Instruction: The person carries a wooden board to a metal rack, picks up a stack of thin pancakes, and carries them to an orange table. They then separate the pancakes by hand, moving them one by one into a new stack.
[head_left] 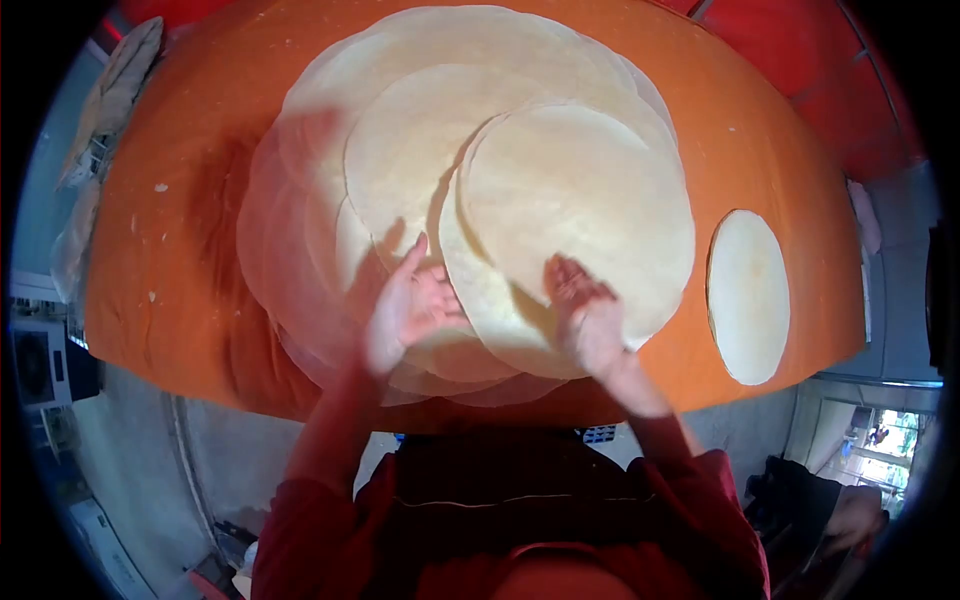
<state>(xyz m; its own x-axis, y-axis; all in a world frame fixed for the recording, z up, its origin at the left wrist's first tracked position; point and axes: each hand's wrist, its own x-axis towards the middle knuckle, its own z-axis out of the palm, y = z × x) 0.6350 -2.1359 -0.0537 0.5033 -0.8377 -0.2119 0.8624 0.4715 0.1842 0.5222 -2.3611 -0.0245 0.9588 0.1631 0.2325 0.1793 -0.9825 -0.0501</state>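
left hand (410, 305) and right hand (585, 318) spread open on stacked dough rounds (560, 170), orange table (180, 250)

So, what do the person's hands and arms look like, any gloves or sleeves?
No gloves: the left hand and right hand are bare. Red sleeves, the left sleeve and right sleeve, end near the elbows, forearms uncovered. Blur hides any rings.

The stack of dough rounds (420, 150) looks thin, pale and matt, smooth, slightly translucent at the overlapping edges, with a dry, floury finish. The table cover (180, 250) beneath is orange cloth, matt and softly creased, with pale specks. The single round (748, 295) looks equally matt and faintly yellower
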